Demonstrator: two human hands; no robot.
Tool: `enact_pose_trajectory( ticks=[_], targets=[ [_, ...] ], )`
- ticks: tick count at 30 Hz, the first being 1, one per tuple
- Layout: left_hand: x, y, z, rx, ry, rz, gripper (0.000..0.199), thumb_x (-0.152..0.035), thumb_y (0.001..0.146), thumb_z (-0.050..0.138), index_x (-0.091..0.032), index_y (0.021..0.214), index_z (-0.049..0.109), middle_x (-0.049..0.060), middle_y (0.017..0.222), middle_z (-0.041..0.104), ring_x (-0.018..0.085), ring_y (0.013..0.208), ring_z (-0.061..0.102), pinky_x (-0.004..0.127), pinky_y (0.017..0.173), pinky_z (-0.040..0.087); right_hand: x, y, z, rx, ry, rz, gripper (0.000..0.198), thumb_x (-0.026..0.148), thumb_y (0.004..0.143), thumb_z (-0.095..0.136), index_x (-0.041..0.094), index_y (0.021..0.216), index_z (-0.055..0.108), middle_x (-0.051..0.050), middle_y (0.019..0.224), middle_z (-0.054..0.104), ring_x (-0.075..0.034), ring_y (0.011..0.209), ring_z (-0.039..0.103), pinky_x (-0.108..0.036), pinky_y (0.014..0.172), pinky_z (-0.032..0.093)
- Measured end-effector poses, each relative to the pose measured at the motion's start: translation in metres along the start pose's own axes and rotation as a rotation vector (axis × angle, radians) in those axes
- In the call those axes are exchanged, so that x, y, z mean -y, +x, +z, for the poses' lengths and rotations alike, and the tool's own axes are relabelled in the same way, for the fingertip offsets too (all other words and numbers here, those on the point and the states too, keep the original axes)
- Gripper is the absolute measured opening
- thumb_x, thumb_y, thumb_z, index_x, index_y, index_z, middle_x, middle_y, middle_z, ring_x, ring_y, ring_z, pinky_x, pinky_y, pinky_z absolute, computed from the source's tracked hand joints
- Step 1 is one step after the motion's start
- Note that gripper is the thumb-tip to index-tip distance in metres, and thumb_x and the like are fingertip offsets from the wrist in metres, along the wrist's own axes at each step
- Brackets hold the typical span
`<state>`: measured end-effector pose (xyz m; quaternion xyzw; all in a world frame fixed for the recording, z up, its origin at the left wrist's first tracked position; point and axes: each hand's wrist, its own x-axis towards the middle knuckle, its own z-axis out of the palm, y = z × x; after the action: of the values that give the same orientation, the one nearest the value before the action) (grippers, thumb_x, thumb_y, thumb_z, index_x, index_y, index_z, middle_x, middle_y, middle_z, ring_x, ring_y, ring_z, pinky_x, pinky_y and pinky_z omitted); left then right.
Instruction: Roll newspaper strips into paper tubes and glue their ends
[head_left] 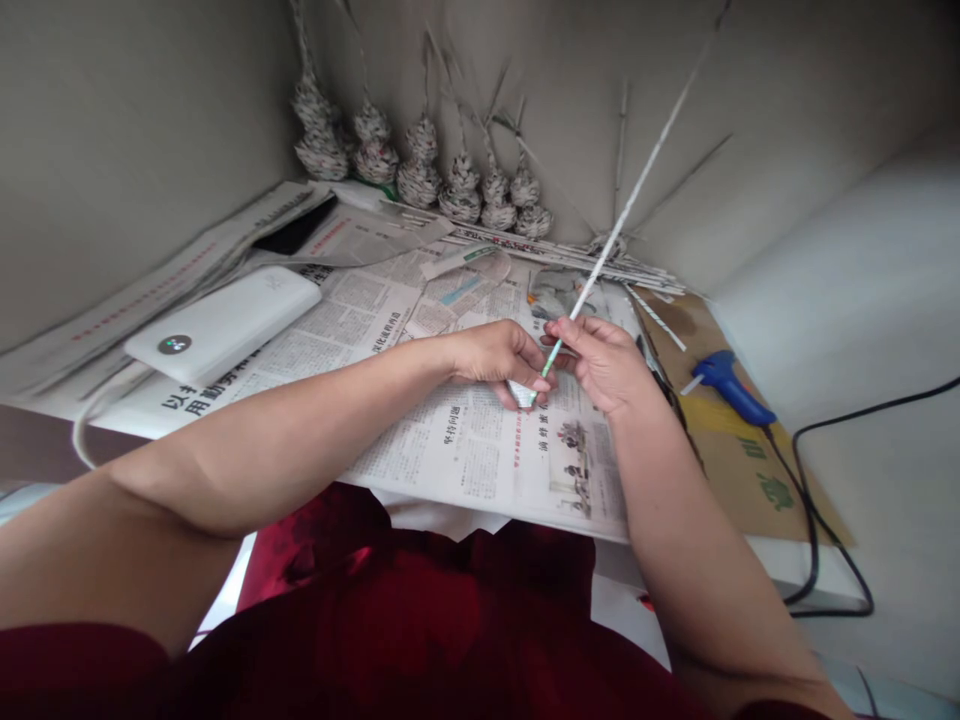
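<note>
Newspaper [480,450] lies beneath the left hand [495,353] and right hand [611,365], whose fingers [535,381] pinch one slanting paper stick [601,262].

- The light is dim, grey and soft; the wall [172,130] darkens toward the upper corners and pales at right.
- The white power bank [232,315] stands out brightly, while the red shirt [420,610] sinks into shadow.
- Small print on the newspaper [465,470] blurs.
- The stick [630,205] softens toward its upper end.
- Wide-angle distortion stretches the arms [315,430] near the edges.
</note>
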<state>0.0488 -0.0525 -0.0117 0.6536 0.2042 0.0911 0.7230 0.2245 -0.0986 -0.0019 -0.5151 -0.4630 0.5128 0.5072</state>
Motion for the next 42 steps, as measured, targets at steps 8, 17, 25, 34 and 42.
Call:
enact_pose_trajectory(
  ticks=[8, 17, 25, 34, 42],
  targets=[
    [0.0024, 0.0008, -0.0018, 0.015, 0.008, 0.025, 0.028, -0.028, 0.069, 0.072, -0.013, 0.093, 0.069, 0.009, 0.085, 0.07, 0.017, 0.079, 0.066, 0.029, 0.066, 0.054, 0.0028, -0.0015, 0.0002, 0.055, -0.013, -0.025, 0.026, 0.046, 0.065, 0.076, 0.024, 0.077, 0.068, -0.003, 0.092, 0.067, -0.02, 0.087, 0.061, -0.034, 0.066, 0.051],
    [0.0026, 0.0003, -0.0006, 0.02, 0.006, 0.026, 0.027, -0.026, 0.07, 0.071, -0.013, 0.093, 0.068, 0.009, 0.085, 0.07, 0.017, 0.079, 0.066, 0.028, 0.066, 0.054, 0.0035, -0.0009, -0.0005, 0.076, -0.011, -0.018, 0.028, 0.049, 0.066, 0.074, 0.024, 0.08, 0.069, -0.003, 0.094, 0.067, -0.022, 0.091, 0.061, -0.034, 0.067, 0.051],
    [-0.0002, -0.0009, -0.0009, 0.027, 0.005, 0.027, 0.027, -0.027, 0.07, 0.071, -0.012, 0.092, 0.068, 0.009, 0.084, 0.07, 0.016, 0.08, 0.066, 0.026, 0.065, 0.053, 0.0039, -0.0002, -0.0027, 0.048, -0.029, -0.035, 0.031, 0.051, 0.068, 0.072, 0.024, 0.083, 0.069, -0.004, 0.095, 0.067, -0.021, 0.091, 0.061, -0.033, 0.067, 0.051],
    [0.0022, 0.0009, -0.0027, 0.018, 0.004, 0.019, 0.029, -0.027, 0.071, 0.07, -0.012, 0.096, 0.068, 0.009, 0.086, 0.069, 0.018, 0.08, 0.066, 0.028, 0.064, 0.054, 0.0028, 0.0018, -0.0047, -0.047, -0.042, -0.063, 0.027, 0.049, 0.068, 0.073, 0.024, 0.075, 0.067, -0.002, 0.085, 0.066, -0.019, 0.083, 0.062, -0.032, 0.064, 0.049],
    [-0.0003, -0.0005, -0.0016, 0.008, -0.006, -0.01, 0.031, -0.026, 0.071, 0.07, -0.012, 0.098, 0.067, 0.009, 0.084, 0.069, 0.018, 0.079, 0.066, 0.028, 0.063, 0.054, 0.0024, 0.0024, -0.0039, -0.128, -0.093, -0.136, 0.03, 0.048, 0.063, 0.076, 0.022, 0.065, 0.062, -0.002, 0.078, 0.065, -0.019, 0.083, 0.062, -0.032, 0.066, 0.049]
  ],
)
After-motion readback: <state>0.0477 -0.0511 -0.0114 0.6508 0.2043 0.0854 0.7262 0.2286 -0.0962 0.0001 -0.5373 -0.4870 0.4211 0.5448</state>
